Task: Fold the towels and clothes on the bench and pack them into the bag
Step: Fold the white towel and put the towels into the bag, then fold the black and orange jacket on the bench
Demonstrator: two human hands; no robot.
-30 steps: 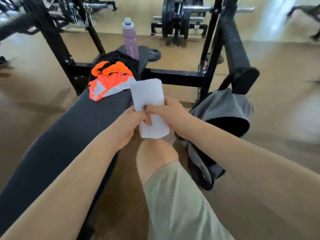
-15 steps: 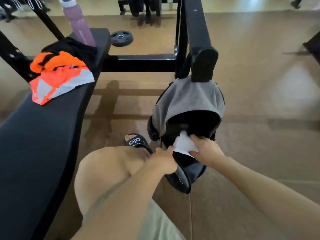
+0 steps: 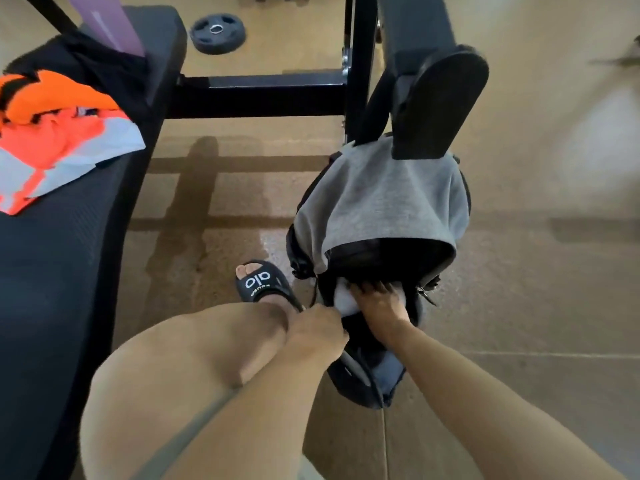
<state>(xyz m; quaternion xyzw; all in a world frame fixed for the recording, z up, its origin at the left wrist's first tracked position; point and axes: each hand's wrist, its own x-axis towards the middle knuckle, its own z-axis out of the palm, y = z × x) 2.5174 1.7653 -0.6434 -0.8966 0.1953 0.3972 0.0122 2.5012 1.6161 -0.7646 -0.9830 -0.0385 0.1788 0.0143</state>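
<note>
A grey and black bag (image 3: 381, 202) stands on the floor to the right of the bench (image 3: 62, 271), its dark mouth facing me. My right hand (image 3: 379, 303) reaches into the mouth and holds a folded white towel (image 3: 343, 299), fingertips hidden inside. My left hand (image 3: 318, 330) grips the bag's near left rim. On the bench's far end lie orange and white clothes (image 3: 59, 140) and a black garment (image 3: 86, 60).
A purple bottle (image 3: 107, 22) stands on the bench's far end. The black rack frame (image 3: 360, 64) and a padded arm (image 3: 440, 102) rise just behind the bag. A weight plate (image 3: 218, 31) lies on the floor. My knee and sandalled foot (image 3: 263, 282) sit beside the bag.
The folded white towel went from in front of me over the bench down to the bag, and my right hand has now pushed it deeper inside. My left hand took the bag's rim.
</note>
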